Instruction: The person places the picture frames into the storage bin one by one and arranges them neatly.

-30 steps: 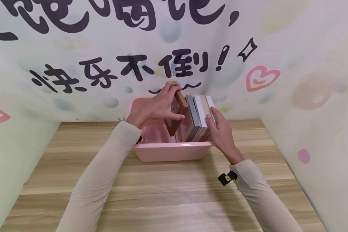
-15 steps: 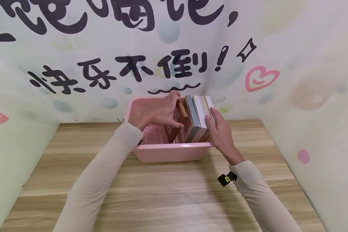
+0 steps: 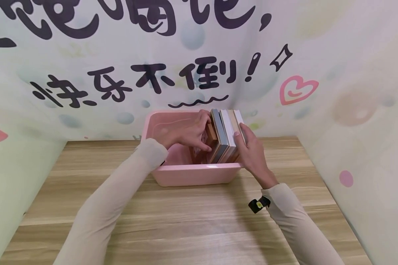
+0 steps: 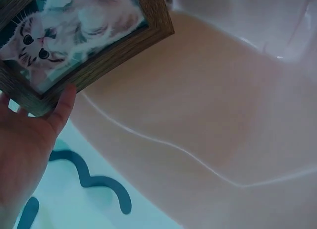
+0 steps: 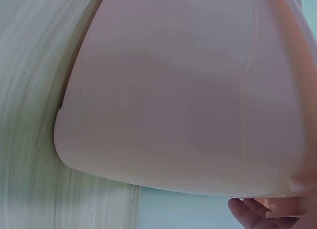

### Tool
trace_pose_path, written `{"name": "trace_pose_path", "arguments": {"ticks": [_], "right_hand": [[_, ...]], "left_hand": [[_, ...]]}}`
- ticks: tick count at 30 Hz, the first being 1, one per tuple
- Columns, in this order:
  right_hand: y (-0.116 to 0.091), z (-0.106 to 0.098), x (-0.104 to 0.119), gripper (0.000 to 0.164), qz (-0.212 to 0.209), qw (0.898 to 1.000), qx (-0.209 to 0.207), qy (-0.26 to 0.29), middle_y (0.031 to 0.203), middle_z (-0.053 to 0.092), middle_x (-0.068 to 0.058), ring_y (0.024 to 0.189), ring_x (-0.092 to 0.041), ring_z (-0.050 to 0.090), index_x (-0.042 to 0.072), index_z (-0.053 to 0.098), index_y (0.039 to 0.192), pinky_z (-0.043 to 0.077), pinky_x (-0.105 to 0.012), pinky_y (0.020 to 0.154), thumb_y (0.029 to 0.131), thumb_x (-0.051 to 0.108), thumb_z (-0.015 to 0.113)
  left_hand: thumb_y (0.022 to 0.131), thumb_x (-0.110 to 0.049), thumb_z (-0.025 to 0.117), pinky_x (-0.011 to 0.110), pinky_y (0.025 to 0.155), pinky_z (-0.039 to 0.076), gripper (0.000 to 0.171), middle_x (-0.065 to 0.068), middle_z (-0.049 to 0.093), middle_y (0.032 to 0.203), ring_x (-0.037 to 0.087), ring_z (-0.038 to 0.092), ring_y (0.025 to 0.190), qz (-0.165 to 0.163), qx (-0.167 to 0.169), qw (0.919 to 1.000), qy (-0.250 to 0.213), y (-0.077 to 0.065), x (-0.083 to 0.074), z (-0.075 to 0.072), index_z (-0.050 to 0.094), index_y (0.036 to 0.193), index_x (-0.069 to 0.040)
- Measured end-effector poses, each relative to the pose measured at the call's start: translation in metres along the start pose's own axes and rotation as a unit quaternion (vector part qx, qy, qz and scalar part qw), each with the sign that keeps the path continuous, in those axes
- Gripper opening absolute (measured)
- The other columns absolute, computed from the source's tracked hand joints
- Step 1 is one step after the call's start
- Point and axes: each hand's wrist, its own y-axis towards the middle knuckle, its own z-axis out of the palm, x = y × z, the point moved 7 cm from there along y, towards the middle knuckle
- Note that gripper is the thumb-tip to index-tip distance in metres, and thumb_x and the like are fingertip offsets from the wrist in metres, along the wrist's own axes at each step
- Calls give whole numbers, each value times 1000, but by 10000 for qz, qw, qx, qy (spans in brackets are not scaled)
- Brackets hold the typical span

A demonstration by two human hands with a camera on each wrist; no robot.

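Note:
My left hand [image 3: 187, 133] reaches into the pink plastic bin [image 3: 195, 177] and holds a brown wooden picture frame [image 4: 111, 55] with a cat picture in it. Its thumb lies against the near part of the frame, the fingers over the far edge. Several flat frames or books [image 3: 223, 129] with grey, white and beige edges stand upright, leaning, in the bin's right half, just right of the brown frame. My right hand [image 3: 254, 154] grips the bin's right rim, thumb toward the upright stack; in the right wrist view its fingertips [image 5: 243, 212] show beside the bin's outer wall.
The bin stands on a wood-grain table [image 3: 199, 221] against a white printed wall [image 3: 119, 121] with dark lettering. Side walls border the table left and right. A black strap with a yellow mark [image 3: 259, 204] is on the right wrist.
My left hand has lowered the brown picture frame deeper into the bin and closer to the upright stack. The right hand has stayed at the bin's right side.

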Motion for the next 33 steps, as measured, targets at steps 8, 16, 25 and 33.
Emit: {"name": "trace_pose_path", "arguments": {"ticks": [8, 16, 25, 33], "right_hand": [[-1, 0, 1, 59, -24, 10000, 25, 47, 154, 42, -16, 141, -35, 39, 8, 40, 152, 31, -53, 117, 104, 42, 42], [0, -1, 0, 58, -114, 9999, -60, 6, 152, 43, -17, 141, -35, 40, 6, 41, 151, 31, -52, 116, 104, 40, 42], [0, 2, 0, 58, -58, 10000, -46, 20, 153, 44, -16, 141, -34, 39, 8, 41, 151, 31, -52, 117, 104, 41, 42], [1, 0, -1, 59, 24, 10000, 42, -9, 154, 41, -16, 143, -34, 36, 8, 39, 152, 29, -52, 118, 104, 42, 41]], "left_hand": [[76, -37, 83, 38, 106, 34, 86, 14, 23, 129, 27, 26, 125, -180, 466, 9987, 115, 0, 2, 12, 24, 131, -5], [78, -32, 82, 35, 96, 35, 76, 12, 24, 120, 27, 30, 115, -188, 617, 9976, 247, 3, 1, 16, 28, 124, -4], [88, -29, 73, 32, 107, 39, 75, 13, 26, 137, 23, 32, 126, -550, 910, 9941, -230, -3, 6, 16, 21, 137, -5], [95, -27, 65, 32, 97, 42, 51, 16, 47, 122, 28, 46, 115, -449, 860, 9953, -40, -4, 0, -6, 40, 131, 0]]}}
